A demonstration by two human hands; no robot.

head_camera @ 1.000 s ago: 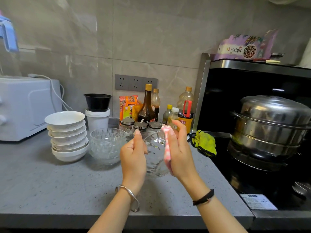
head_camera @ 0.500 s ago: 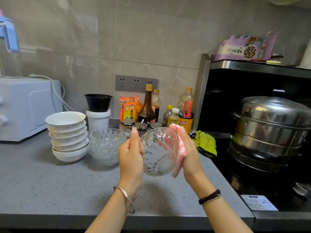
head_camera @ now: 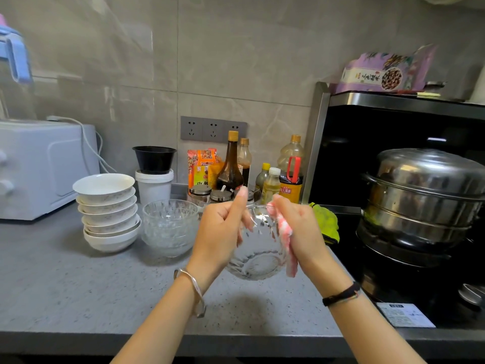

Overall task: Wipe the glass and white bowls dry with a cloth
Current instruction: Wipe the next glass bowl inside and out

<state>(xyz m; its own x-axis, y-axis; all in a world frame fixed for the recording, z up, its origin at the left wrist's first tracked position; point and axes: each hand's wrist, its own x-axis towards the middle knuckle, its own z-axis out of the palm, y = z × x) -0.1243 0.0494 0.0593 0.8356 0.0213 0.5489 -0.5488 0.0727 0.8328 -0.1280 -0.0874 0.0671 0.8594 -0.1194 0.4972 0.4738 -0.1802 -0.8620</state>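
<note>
Glass bowl (head_camera: 258,248) now turned mouth-up in the gripping left hand (head_camera: 220,232); right hand (head_camera: 301,229) clutches the cloth (head_camera: 287,240) against its outer wall, wiping evidently ongoing.

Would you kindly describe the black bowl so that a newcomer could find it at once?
Start at the white appliance on the left of the grey counter. To its right, behind the stacked white bowls, a white tub stands by the wall, and the black bowl sits on it. It alone is black; neighbouring bowls are white or clear glass.
</note>
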